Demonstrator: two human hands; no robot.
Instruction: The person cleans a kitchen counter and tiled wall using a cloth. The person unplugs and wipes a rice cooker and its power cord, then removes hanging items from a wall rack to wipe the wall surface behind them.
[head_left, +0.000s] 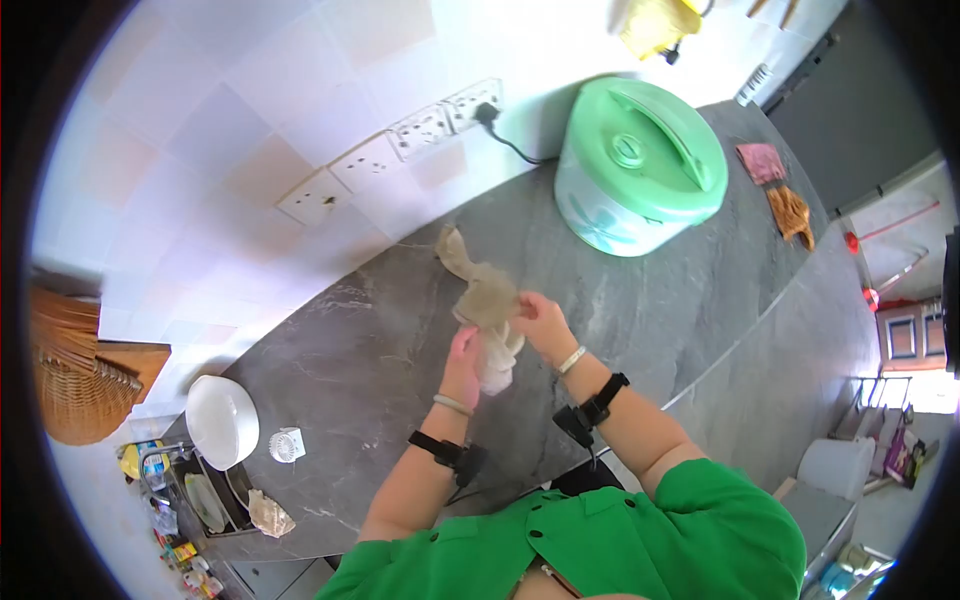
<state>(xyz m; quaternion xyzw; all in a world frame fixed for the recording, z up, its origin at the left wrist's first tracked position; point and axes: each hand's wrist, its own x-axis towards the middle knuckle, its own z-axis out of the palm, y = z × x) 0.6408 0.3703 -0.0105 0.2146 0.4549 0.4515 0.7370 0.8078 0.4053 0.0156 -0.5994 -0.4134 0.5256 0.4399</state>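
Observation:
A crumpled beige cloth point(487, 295) is held over the grey countertop, between both hands. My left hand point(462, 358) pinches its lower left side with the fingers closed. On the cloth's right side, my right hand point(543, 325) grips the edge, fingers pressed together. A paler, whitish part point(497, 368) hangs down between the hands, and a narrow end of the cloth reaches up and left toward the wall. Both wrists carry a light band and a black strapped device.
A green-lidded rice cooker point(640, 165) stands behind on the right, plugged into wall sockets point(420, 132). Pink point(760, 163) and brown point(790, 215) cloths lie beyond it. At the left are a white bowl point(221, 422), a small white object point(286, 445) and a sink point(205, 500).

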